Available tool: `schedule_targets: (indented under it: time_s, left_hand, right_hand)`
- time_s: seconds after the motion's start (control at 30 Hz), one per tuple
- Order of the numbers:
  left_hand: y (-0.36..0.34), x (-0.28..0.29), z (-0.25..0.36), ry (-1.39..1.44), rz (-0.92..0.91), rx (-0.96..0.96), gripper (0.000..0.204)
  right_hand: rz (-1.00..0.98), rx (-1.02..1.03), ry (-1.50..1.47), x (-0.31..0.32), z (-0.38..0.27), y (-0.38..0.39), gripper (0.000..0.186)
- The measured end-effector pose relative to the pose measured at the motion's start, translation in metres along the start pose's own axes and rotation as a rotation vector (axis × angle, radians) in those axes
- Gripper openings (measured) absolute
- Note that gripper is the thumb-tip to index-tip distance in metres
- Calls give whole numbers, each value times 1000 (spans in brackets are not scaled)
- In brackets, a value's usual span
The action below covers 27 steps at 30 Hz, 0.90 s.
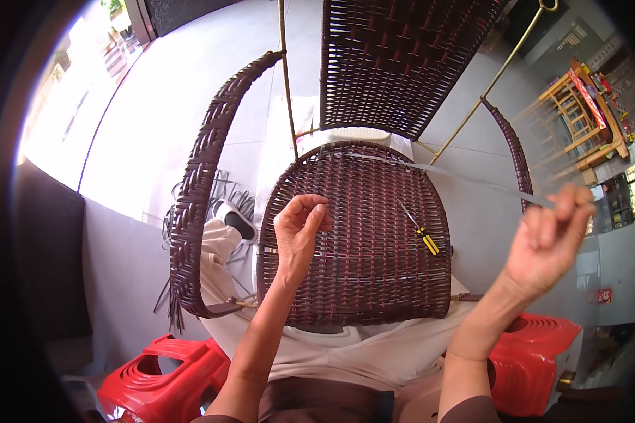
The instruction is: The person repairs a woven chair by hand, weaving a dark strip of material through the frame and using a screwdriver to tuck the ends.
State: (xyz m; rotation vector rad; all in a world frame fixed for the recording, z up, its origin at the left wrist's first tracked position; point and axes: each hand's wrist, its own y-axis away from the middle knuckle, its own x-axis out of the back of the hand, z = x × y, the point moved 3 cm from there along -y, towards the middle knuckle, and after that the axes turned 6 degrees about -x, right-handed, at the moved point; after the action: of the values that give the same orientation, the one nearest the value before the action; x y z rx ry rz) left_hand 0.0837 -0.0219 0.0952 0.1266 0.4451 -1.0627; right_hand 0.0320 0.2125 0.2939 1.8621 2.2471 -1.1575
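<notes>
Head view: right grip (pixel 547 240) closed on flat strip (pixel 497 186), left grip (pixel 301 224) half-curled, hold unclear, above woven seat (pixel 374 243)

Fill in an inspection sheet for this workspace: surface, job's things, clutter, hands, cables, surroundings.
Surface: woven chair seat, dark brown with reddish strands.
Job's things: pale strip stretches from the seat's rear toward the right hand; yellow-handled tool lies on the seat.
Clutter: loose strips on the floor at left, near a shoe.
Hands: right, blurred, fingers closed on the strip; left hand above the seat, fingers curled, grip unclear.
Cables: nothing seen.
Surroundings: red stools on both sides; wooden furniture at right.
</notes>
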Motion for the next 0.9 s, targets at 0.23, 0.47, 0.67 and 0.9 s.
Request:
schedule_targets:
  time_s: [0.23, 0.47, 0.67, 0.9]
  left_hand:
    - [7, -10, 29, -48, -167, -62, 25]
    - [37, -29, 15, -55, -449, 296, 33]
    - [81, -16, -11, 55, -265, 548, 27]
    - [85, -13, -13, 119, -181, 608, 18]
  right_hand:
    - [152, -549, 223, -3, 27, 83, 7]
    - [350, -1236, -86, -5, 96, 234, 4]
    - [358, -1214, -19, -4, 106, 259, 5]
    - [316, -1167, 20, -5, 114, 247, 8]
